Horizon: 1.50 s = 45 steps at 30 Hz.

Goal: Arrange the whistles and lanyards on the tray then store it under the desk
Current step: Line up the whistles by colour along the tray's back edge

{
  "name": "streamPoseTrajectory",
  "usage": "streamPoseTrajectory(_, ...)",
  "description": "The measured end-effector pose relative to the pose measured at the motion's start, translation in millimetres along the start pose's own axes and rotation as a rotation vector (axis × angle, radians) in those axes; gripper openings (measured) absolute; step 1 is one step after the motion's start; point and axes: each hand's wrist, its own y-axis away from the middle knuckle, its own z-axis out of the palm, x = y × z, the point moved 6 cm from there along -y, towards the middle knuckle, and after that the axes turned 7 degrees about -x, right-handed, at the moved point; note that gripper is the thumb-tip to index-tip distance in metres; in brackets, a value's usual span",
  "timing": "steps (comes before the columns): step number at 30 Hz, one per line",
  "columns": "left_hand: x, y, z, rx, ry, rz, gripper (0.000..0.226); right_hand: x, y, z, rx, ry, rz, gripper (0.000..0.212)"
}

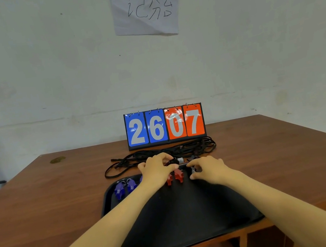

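Note:
A black tray (180,217) lies on the wooden desk in front of me. Blue whistles (119,190) stand in a row at its far left, and two red whistles (178,175) stand at the far middle. My left hand (157,170) rests over the tray's far edge, its fingers pinched on a small black and grey piece (178,160). My right hand (207,168) sits just to the right, its fingers closed on a black whistle (193,170). A tangle of black lanyards (162,153) lies on the desk beyond the tray.
A flip scoreboard (164,125) showing 2607 stands at the back of the desk (53,206) against the wall. A paper note (146,7) hangs on the wall above. The tray's near edge overhangs the desk's front edge.

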Motion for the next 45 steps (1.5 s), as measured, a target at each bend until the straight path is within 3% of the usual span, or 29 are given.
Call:
streamPoseTrajectory(6, 10.5, 7.1, -5.2, 0.011, 0.078, 0.033, 0.035, 2.5, 6.7, -6.0, 0.052, -0.059, -0.022, 0.058)
streamPoseTrajectory(10, 24.2, 12.2, -3.5, -0.029, 0.148, 0.106, 0.041, -2.8, 22.6, -35.3, 0.163, -0.265, -0.161, 0.054)
streamPoseTrajectory(15, 45.1, 14.5, 4.4, -0.04, 0.199, 0.205, 0.041, -7.8, 46.8, -53.1, 0.168, -0.259, -0.251, 0.031)
streamPoseTrajectory(21, 54.7, 12.9, 13.0, -0.096, 0.301, 0.22, 0.033, 6.2, 59.4, -57.1, 0.192, -0.275, -0.264, 0.034)
streamPoseTrajectory(28, 61.3, 5.9, 14.7, -0.022, 0.15, 0.281, 0.024, 29.6, 52.0, -48.6, 0.179, -0.453, -0.181, 0.036)
streamPoseTrajectory(34, 49.0, -10.0, 26.8, -0.088, 0.079, 0.302, 0.025, 39.4, 47.2, -41.6, 0.078, -0.515, -0.179, 0.033)
streamPoseTrajectory(38, 45.2, -11.2, 24.7, -0.016, -0.028, 0.249, 0.038, 44.9, 34.4, -31.4, 0.092, -0.453, -0.081, 0.038)
streamPoseTrajectory(40, 40.2, -13.4, 24.9, 0.002, -0.098, 0.224, 0.032, 47.5, 26.4, -24.1, 0.07, -0.412, 0.003, 0.04)
streamPoseTrajectory(45, 33.6, -16.7, 41.5, -0.146, -0.293, 0.24, 0.038, 47.2, 7.7, -10.4, 0.009, -0.293, 0.137, 0.04)
